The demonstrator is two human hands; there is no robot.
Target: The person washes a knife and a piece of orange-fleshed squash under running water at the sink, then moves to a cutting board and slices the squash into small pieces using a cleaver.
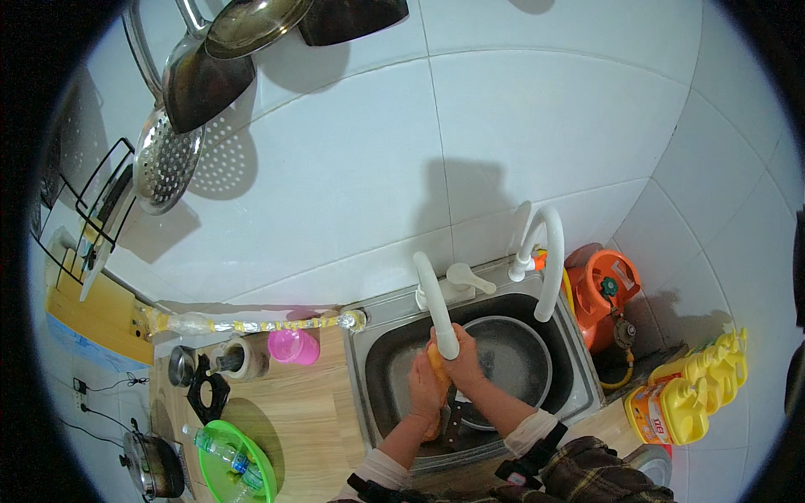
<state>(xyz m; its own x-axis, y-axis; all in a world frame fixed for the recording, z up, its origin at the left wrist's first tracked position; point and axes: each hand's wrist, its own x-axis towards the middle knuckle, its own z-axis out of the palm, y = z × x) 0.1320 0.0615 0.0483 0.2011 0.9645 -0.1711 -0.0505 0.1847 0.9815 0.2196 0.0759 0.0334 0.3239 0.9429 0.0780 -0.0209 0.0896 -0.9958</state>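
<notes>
Both my hands are close together under the tip of the white curved faucet (437,308), over the steel sink (357,383). Between them is an orange, carrot-like item (438,366). My left hand (426,386) is closed on it from the left; my right hand (464,363) touches it from the right, partly hidden by the spout. Right of my hands a round metal pan (512,352) lies in the basin. Below them is a dark-handled tool, perhaps a knife (454,424), beside another orange piece (432,432). Whether water is running cannot be told.
A second white spout (551,264) arches over the sink's right side. Left on the wooden counter (314,415) are a pink cup (294,346), a mortar (250,358) and a green basin (267,453) with plastic bottles. An orange gas cylinder (594,308) and yellow jugs (682,402) stand right.
</notes>
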